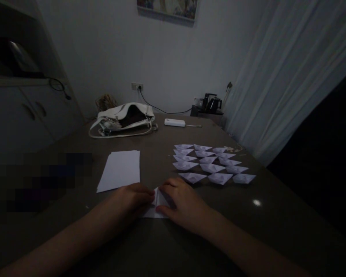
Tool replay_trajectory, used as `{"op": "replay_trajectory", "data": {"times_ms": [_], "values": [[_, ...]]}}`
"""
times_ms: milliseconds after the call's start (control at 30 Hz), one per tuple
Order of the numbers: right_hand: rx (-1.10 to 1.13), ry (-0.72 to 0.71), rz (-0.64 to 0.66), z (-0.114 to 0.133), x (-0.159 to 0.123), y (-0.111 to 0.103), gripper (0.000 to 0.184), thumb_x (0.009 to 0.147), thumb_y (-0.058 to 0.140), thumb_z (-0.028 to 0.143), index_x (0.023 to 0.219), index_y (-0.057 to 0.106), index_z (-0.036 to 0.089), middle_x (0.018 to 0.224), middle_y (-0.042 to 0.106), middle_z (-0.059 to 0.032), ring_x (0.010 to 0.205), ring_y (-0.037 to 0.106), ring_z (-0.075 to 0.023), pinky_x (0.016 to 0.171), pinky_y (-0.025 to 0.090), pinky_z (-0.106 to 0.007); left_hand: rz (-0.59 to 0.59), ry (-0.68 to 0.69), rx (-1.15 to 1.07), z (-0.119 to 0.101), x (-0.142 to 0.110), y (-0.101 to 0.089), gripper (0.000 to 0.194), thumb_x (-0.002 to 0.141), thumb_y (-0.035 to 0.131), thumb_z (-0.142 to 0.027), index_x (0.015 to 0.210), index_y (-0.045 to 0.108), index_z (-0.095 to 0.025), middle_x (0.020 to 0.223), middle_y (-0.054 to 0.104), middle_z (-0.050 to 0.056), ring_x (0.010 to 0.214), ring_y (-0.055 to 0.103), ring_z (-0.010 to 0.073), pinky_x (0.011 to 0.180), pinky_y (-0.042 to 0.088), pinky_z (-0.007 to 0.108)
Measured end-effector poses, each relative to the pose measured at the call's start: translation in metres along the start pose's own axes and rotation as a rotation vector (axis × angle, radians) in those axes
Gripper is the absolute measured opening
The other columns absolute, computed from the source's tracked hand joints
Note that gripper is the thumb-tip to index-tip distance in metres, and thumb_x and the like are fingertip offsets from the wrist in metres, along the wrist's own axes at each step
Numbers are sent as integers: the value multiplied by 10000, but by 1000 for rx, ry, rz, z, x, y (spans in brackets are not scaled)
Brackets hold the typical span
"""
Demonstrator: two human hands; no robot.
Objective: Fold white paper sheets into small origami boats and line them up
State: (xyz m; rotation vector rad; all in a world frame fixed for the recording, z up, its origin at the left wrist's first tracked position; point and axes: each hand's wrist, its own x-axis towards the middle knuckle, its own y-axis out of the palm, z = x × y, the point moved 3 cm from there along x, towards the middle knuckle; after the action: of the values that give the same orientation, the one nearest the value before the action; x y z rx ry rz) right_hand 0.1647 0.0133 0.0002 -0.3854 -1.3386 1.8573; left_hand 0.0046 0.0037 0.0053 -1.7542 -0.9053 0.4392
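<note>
In the head view, the left hand (135, 198) and right hand (183, 204) press a folded white paper (158, 206) between them on the table (276, 223), fingers covering most of it. Beyond the right hand, dim paper boats (212, 163); beyond the left, blank sheets (120, 169).

Dim, murky room; small glare on tabletop (257, 202).
</note>
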Motion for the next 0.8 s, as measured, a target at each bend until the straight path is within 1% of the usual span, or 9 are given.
{"op": "replay_trajectory", "data": {"times_ms": [167,267,400,533,700,800], "values": [[15,-12,8,1,-1,-2,407,781,645,316,1139,593,129,1044,576,-110,997,509,-229,859,432,-357,-19,36,-3,3,-3,4,330,814,446,-60,990,700,-179,1032,679,90,888,653,188,777,529,276],[20,-13,22,2,-1,-2,388,791,630,302,1144,594,145,1043,571,-112,1001,505,-231,853,431,-364,-5,28,-21,5,-5,6,313,828,449,-77,991,695,-181,1054,662,90,912,640,191,801,517,280],[26,-28,36,2,-2,-4,362,810,590,245,1155,590,135,1051,565,-115,1002,504,-222,853,433,-350,13,17,-44,5,-7,5,315,838,436,-77,983,689,-196,1067,649,78,913,634,177,795,506,259],[36,-45,32,1,-2,-5,354,806,585,225,1151,591,147,1042,567,-106,989,506,-216,846,433,-344,17,17,-60,4,-6,4,313,827,452,-80,980,689,-215,1047,656,59,896,636,171,784,502,249],[37,-44,38,1,-2,-5,371,815,567,225,1181,579,163,1036,565,-100,983,503,-215,838,434,-338,12,7,-54,4,-6,5,316,831,448,-79,996,685,-206,1038,658,68,894,637,172,788,496,246],[27,-43,39,2,-3,-5,376,822,557,234,1190,576,161,1038,561,-104,987,498,-218,838,436,-345,3,12,-61,5,-6,6,309,830,449,-75,969,693,-203,1035,654,72,891,637,177,786,499,260]]}}
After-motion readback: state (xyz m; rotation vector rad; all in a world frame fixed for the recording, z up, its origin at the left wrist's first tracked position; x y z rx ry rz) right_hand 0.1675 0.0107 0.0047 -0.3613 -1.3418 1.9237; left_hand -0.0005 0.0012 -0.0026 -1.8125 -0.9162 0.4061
